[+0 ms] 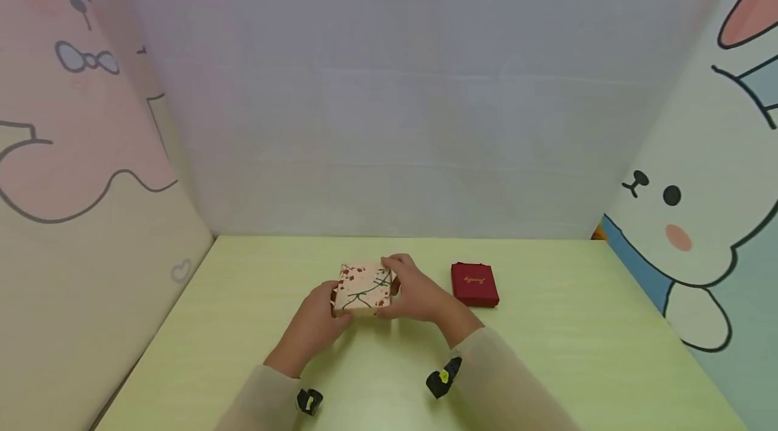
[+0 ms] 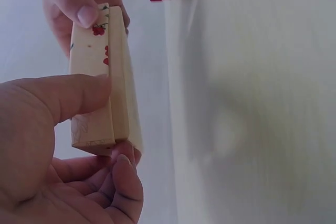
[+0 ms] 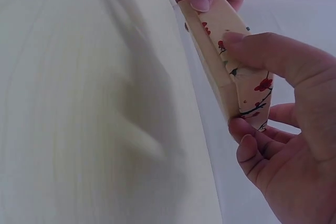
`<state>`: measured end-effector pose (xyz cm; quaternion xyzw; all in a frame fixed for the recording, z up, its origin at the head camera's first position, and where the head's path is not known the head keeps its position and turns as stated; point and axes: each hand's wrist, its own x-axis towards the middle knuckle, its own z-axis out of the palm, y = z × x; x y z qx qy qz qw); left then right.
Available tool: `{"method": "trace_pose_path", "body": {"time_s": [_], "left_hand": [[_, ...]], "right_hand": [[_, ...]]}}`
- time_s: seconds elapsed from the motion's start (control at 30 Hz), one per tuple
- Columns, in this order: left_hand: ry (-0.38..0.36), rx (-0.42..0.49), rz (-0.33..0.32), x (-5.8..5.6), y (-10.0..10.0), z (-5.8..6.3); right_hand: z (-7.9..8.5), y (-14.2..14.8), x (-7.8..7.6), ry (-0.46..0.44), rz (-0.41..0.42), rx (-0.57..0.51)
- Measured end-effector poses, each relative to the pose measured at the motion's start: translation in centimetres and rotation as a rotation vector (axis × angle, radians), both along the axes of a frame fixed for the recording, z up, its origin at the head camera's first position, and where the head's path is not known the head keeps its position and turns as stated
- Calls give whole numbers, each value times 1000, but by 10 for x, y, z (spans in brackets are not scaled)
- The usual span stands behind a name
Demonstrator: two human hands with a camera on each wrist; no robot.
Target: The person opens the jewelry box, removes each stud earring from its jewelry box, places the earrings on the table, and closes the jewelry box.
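Note:
A small cream box (image 1: 363, 287) with red blossoms and dark green branches is held up by both hands above the pale table. My left hand (image 1: 319, 316) grips its left end, thumb on the near side and fingers curled under, as the left wrist view shows. At the opposite end my right hand (image 1: 416, 290) holds it, its thumb (image 3: 239, 45) pressing the patterned side. A seam runs along the box between a patterned lid (image 2: 90, 61) and a plain lower part (image 2: 119, 77). Part of the lower part is hidden by fingers.
A dark red square box (image 1: 474, 284) with gold lettering lies on the table (image 1: 547, 350), to the right of the right hand. A pale cloth backdrop (image 1: 395, 113) rises at the back. Panels with cartoon animals (image 1: 687, 215) stand at either side.

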<state>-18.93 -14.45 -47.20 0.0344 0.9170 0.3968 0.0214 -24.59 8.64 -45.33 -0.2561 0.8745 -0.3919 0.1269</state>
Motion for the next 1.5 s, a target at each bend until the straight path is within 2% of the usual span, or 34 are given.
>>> {"method": "trace_pose_path", "body": {"time_s": [0.27,0.43,0.67,0.87,1.1,1.23,1.37,1.5], "left_hand": [[49,-33,-27,25,21,-2],[70,-31,-42,39,32,-7],[28,2,-8,51,43,-15],[-10,7,-16,53,48,-25],[-33,-2,-32,49,48,-30],[-55,44,-31,46,48,-34],[-43,105,-38,43,48,-41],[-15,110,-36,42,50,-50]], "right_hand": [[-8,20,27,28,-40,25],[-14,31,42,32,-44,-1],[-25,42,57,35,-57,-22],[-33,47,63,37,-69,-18],[-42,49,64,31,-70,-5],[-45,51,62,45,-65,18],[-47,54,60,57,-77,45],[-47,56,59,63,-83,43]]}}
